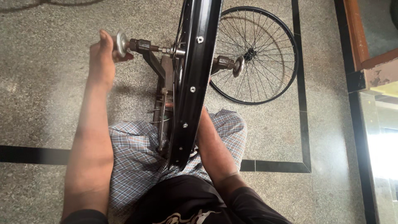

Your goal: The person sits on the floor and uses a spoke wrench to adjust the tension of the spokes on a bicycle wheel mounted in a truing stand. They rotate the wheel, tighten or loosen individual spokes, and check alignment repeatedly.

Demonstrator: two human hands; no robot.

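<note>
A black bicycle rim with thin spokes stands upright in a rusty metal truing stand between my legs. My left hand is closed around the round silver knob at the stand's left axle end. My right arm runs behind the rim near its lower part. The right hand itself is hidden by the rim. A second silver knob sticks out on the right side of the stand.
Another spoked wheel lies flat on the speckled stone floor beyond the stand. Black inlay strips cross the floor. A wooden frame and a glass panel stand at the right.
</note>
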